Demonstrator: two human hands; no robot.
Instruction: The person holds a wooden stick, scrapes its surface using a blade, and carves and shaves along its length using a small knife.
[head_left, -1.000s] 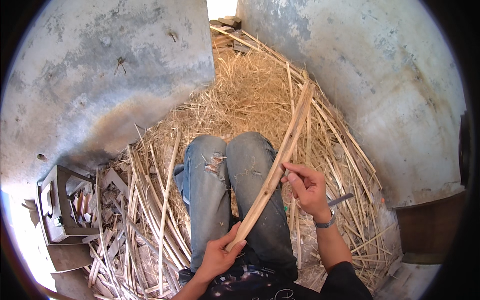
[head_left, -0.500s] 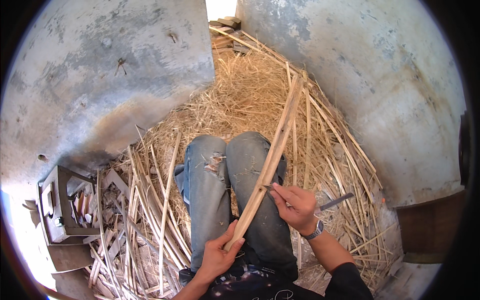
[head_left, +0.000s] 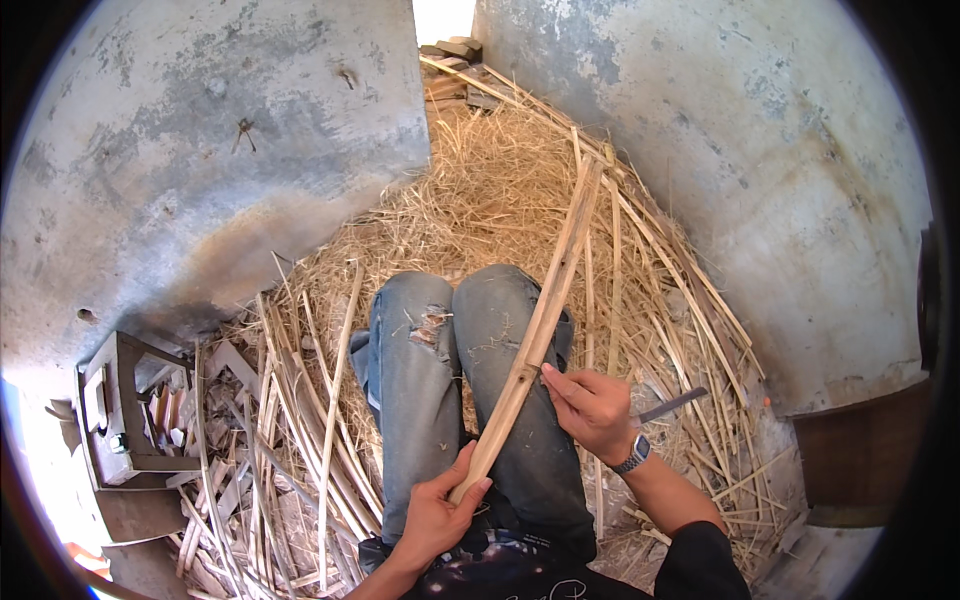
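Note:
My left hand is closed round the near end of a long split bamboo strip. The strip slants up and away to the right across my thighs, its far end over the straw. Beside the middle of the strip, my right hand is closed in a pinch on a slim knife. The knife's dark flat tail sticks out to the right behind the fist. My fingertips hide its other end, close to a dark node on the strip.
Shavings cover the ground ahead. Thin strips lie in bundles on my left, and more strips curve along the right. Grey metal sheets stand on both sides. A metal frame is at far left, and wood blocks are at the back.
The knife's dark tip, seen at the strip before, is now hidden by my right fingers. My right wrist has turned slightly; my left hand and the strip have hardly moved.

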